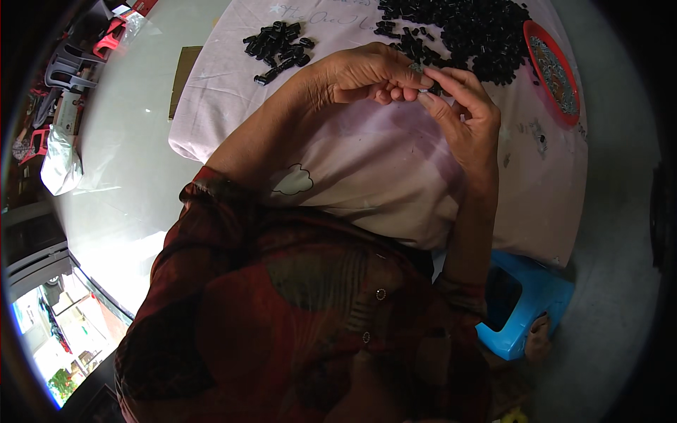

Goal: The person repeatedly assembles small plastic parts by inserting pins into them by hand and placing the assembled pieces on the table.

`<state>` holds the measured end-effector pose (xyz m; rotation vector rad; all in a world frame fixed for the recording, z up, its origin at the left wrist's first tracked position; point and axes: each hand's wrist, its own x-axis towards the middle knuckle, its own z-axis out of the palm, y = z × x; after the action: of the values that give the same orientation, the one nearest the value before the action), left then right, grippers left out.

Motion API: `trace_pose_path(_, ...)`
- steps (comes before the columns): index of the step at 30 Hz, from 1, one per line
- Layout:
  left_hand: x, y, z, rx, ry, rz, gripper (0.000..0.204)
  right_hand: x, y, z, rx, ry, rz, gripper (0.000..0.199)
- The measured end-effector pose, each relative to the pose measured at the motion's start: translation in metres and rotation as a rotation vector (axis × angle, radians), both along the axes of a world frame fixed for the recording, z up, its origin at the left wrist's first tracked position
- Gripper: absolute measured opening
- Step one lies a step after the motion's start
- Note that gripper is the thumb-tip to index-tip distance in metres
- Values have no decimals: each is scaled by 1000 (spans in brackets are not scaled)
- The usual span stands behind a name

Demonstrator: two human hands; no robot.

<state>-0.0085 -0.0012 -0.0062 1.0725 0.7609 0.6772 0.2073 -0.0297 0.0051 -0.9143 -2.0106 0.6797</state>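
My left hand [377,74] and my right hand [465,113] meet above the cloth-covered table, both closed, with thumbs and forefingers pinched together. Between the fingertips is a small black plastic part [436,90], mostly covered by my fingers. A small greyish, metal-looking piece [416,68] shows at the left thumb tip. Just beyond my hands spreads a large heap of short black cylindrical parts [486,35]. A smaller group of similar black parts [276,46] lies to the left, past my left wrist.
A red oval tray [572,116] of small metal pieces stands at the table's right. Some loose metal bits [539,134] lie near it on the pink cloth [352,169]. A blue plastic stool [557,296] is at lower right. Chairs [67,67] and a white bag [61,166] are far left.
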Motion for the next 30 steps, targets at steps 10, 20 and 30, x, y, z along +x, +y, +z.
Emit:
trace_pose_path(10, -8, -14, -1, -3, -14, -35, 25, -7, -1, -12, -41, 147, 116, 27)
trace_pose_path(20, -15, -22, 3, 28, 43, 88, 26, -13, -3, -5, 7, -9, 89, 31)
trace_pose_path(30, -95, -27, 15, 699, 1031, 504, 26, 77, 23, -25, 85, -527, -737, 23)
